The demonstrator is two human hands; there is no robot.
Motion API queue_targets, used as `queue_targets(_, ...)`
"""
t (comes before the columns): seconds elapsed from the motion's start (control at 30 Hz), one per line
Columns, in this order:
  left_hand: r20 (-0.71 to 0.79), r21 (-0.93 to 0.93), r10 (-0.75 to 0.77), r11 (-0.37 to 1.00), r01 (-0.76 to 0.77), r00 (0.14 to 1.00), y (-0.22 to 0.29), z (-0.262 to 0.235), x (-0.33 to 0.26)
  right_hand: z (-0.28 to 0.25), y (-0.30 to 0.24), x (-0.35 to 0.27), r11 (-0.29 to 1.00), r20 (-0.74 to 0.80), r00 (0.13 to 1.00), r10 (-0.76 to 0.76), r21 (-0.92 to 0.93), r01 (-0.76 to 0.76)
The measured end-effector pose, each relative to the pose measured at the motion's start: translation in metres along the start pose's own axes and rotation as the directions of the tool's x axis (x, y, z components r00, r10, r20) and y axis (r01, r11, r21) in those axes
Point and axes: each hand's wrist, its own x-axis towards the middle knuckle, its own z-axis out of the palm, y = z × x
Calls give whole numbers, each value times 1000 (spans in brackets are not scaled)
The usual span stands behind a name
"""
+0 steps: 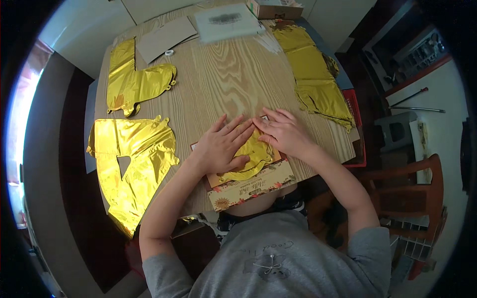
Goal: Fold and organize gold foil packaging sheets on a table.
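Note:
A flat gold foil balloon point(254, 158) lies on a printed cardboard sheet point(258, 184) at the near edge of the table. My left hand point(223, 146) rests palm down over the foil's left side, its fingers stretched toward the far right. From the other side my right hand point(287, 133) lies on the foil's far right part, fingers extended and slightly spread. The fingertips of both hands meet near the far edge of the card. Much of the foil and the card's far part is hidden beneath my hands.
Gold foil balloons lie flat at left: one far point(134, 82), one near point(131, 164) overhanging the edge. More gold foil point(318, 69) lies at right. At the back are a grey board point(166, 37), a translucent sheet point(226, 25), a small white roll point(169, 52) and a box point(278, 11).

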Motion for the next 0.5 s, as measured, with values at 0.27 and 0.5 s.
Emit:
queue_targets(0.27, 64, -12, 15, 1000, -15, 998, -1, -3, -13, -2, 1, -3, 1000, 82, 997, 12, -29, -10)
queue_targets(0.5, 58, 11, 56, 998, -57, 997, 1, -9, -18, -9, -5, -4, 998, 193, 980, 48, -57, -38)
